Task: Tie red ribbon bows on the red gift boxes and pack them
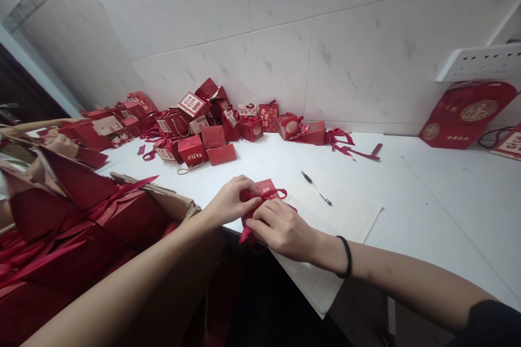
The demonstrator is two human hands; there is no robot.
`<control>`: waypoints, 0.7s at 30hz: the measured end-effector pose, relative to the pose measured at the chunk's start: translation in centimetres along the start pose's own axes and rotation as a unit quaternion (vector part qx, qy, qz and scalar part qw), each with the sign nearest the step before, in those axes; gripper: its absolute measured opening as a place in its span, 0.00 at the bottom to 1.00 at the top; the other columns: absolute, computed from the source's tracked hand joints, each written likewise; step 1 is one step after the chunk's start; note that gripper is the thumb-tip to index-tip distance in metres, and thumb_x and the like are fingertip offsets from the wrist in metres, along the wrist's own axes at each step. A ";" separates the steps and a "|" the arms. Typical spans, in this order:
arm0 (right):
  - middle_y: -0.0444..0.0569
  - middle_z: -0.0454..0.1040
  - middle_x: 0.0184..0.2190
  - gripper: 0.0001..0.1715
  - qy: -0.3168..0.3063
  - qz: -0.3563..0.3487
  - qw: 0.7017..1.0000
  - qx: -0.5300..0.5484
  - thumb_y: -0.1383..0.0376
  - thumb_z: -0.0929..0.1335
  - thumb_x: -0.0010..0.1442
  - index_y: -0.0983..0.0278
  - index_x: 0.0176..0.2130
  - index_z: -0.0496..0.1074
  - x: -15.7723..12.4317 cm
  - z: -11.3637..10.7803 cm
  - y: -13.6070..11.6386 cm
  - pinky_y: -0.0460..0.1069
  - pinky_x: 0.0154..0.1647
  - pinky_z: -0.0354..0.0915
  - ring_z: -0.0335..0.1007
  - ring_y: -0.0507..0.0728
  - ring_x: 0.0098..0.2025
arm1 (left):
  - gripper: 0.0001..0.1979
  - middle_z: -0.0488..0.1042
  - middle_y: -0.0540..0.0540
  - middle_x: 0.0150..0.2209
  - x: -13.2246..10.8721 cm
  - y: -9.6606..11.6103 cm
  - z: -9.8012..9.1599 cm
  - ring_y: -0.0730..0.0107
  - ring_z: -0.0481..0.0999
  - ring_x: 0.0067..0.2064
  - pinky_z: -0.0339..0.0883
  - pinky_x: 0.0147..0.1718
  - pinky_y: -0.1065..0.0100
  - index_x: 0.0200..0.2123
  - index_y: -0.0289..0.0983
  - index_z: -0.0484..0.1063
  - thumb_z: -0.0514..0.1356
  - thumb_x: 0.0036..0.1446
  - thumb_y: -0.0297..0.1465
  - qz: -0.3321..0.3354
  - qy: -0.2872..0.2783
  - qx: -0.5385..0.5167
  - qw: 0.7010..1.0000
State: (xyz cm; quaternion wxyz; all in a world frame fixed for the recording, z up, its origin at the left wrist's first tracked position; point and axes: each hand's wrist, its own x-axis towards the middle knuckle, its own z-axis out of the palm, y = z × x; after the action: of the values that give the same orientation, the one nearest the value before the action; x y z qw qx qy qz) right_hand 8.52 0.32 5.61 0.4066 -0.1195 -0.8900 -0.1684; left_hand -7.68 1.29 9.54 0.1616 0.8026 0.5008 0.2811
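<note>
A small red gift box [266,185] with pale lettering lies at the front edge of the white table, partly covered by both hands. A red ribbon [280,192] loops over its top, and one end hangs down at the front. My left hand [234,200] reaches in from the left, fingers closed in a pinch on the ribbon. From the right comes my right hand [285,227], a black band on its wrist; its fingers are curled and pressed together on the ribbon against the box. The exact fold under the fingertips is hidden.
Several red gift boxes [191,149] are piled along the tiled wall. A cardboard carton [171,199] full of red boxes stands at the left. A pen [316,188] and paper sheets [345,217] lie beside the hands. More red boxes [451,131] sit below a power strip [480,64].
</note>
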 end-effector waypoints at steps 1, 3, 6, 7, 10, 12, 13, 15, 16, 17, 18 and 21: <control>0.48 0.67 0.24 0.16 0.004 0.001 1.000 0.005 0.74 0.59 0.63 0.68 0.30 0.72 0.0 0.1 0.1 0.49 0.30 0.59 0.61 0.54 0.29 | 0.05 0.71 0.46 0.32 0.0 0.0 0.2 0.68 0.70 0.35 0.64 0.38 0.66 0.28 0.36 0.71 0.57 0.49 0.31 -0.005 0.003 0.003 1.000; 0.48 0.67 0.24 0.15 0.012 -0.003 1.000 0.018 0.73 0.59 0.63 0.68 0.30 0.72 -0.1 0.2 0.1 0.49 0.29 0.59 0.61 0.54 0.29 | 0.04 0.71 0.45 0.32 0.0 -0.1 0.4 0.68 0.70 0.35 0.64 0.38 0.65 0.26 0.36 0.71 0.58 0.49 0.30 -0.020 0.008 0.007 1.000; 0.47 0.67 0.23 0.15 0.027 -0.014 0.999 0.034 0.74 0.60 0.62 0.67 0.28 0.71 -0.2 0.2 0.0 0.49 0.29 0.59 0.60 0.53 0.28 | 0.05 0.72 0.46 0.32 -0.1 -0.1 0.7 0.67 0.70 0.36 0.64 0.39 0.64 0.25 0.36 0.71 0.58 0.49 0.30 -0.038 0.016 0.008 0.999; 0.47 0.67 0.23 0.15 0.028 -0.020 0.999 0.039 0.73 0.60 0.62 0.67 0.28 0.71 -0.3 0.2 -0.2 0.49 0.30 0.59 0.60 0.53 0.27 | 0.05 0.72 0.46 0.32 -0.1 -0.1 0.8 0.67 0.70 0.36 0.64 0.39 0.64 0.25 0.36 0.71 0.58 0.49 0.31 -0.039 0.018 0.008 0.999; 0.46 0.67 0.23 0.13 0.022 -0.043 0.997 0.059 0.72 0.60 0.62 0.66 0.30 0.71 -0.4 0.1 -0.8 0.50 0.31 0.60 0.60 0.53 0.27 | 0.05 0.71 0.47 0.32 0.0 -0.1 0.9 0.67 0.70 0.36 0.64 0.39 0.64 0.25 0.37 0.71 0.58 0.49 0.31 -0.037 0.016 0.009 0.999; 0.46 0.67 0.23 0.12 0.018 -0.057 0.995 0.078 0.72 0.61 0.62 0.66 0.30 0.71 -0.3 -0.1 -1.0 0.51 0.32 0.60 0.60 0.53 0.27 | 0.05 0.71 0.47 0.32 0.0 -0.1 0.8 0.67 0.70 0.36 0.64 0.39 0.64 0.26 0.36 0.71 0.58 0.50 0.32 -0.037 0.012 0.012 0.999; 0.46 0.67 0.23 0.11 0.021 -0.059 0.994 0.095 0.70 0.62 0.62 0.66 0.30 0.71 -0.1 -0.3 -0.9 0.51 0.32 0.60 0.60 0.53 0.27 | 0.05 0.71 0.47 0.32 0.0 -0.1 0.8 0.67 0.70 0.36 0.64 0.39 0.64 0.26 0.36 0.71 0.58 0.50 0.32 -0.036 0.011 0.012 0.999; 0.47 0.68 0.24 0.11 0.035 -0.041 0.988 0.146 0.66 0.62 0.62 0.66 0.30 0.70 0.4 -0.8 0.1 0.52 0.34 0.61 0.62 0.54 0.29 | 0.05 0.71 0.47 0.32 0.0 -0.3 0.5 0.68 0.69 0.35 0.64 0.38 0.65 0.27 0.36 0.71 0.57 0.50 0.31 -0.028 0.006 0.003 1.000; 0.48 0.69 0.26 0.11 0.048 -0.011 0.984 0.173 0.65 0.61 0.62 0.66 0.32 0.70 0.6 -1.2 1.0 0.52 0.35 0.62 0.63 0.55 0.30 | 0.05 0.70 0.47 0.32 0.0 -0.4 0.3 0.68 0.69 0.35 0.64 0.38 0.65 0.28 0.36 0.71 0.57 0.51 0.31 -0.018 0.000 -0.007 1.000; 0.49 0.70 0.28 0.11 0.059 0.029 0.979 0.192 0.65 0.60 0.61 0.66 0.34 0.69 0.8 -1.6 2.2 0.53 0.36 0.62 0.64 0.55 0.32 | 0.05 0.70 0.47 0.33 -0.1 -0.6 0.1 0.69 0.69 0.35 0.64 0.38 0.66 0.29 0.36 0.71 0.57 0.51 0.31 -0.009 -0.007 -0.019 1.000; 0.50 0.71 0.30 0.11 0.064 0.079 0.974 0.202 0.67 0.59 0.61 0.66 0.36 0.69 1.0 -1.9 3.4 0.53 0.36 0.63 0.64 0.56 0.33 | 0.06 0.71 0.47 0.34 -0.2 -0.7 -0.2 0.69 0.69 0.35 0.64 0.38 0.66 0.31 0.36 0.71 0.56 0.51 0.31 -0.004 -0.015 -0.033 0.999; 0.51 0.71 0.33 0.14 -0.021 0.191 0.954 0.229 0.70 0.61 0.56 0.67 0.42 0.68 1.0 -2.6 7.2 0.52 0.36 0.65 0.66 0.56 0.35 | 0.08 0.71 0.46 0.38 -0.5 -1.1 -0.9 0.69 0.69 0.38 0.64 0.41 0.66 0.36 0.36 0.69 0.55 0.50 0.28 0.003 -0.027 -0.067 0.997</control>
State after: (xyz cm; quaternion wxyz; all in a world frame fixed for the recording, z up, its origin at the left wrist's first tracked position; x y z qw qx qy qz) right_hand 12.18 5.97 9.39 0.4289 -0.1942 -0.8736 0.1234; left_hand -9.17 1.32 9.46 0.2276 0.7988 0.4741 0.2922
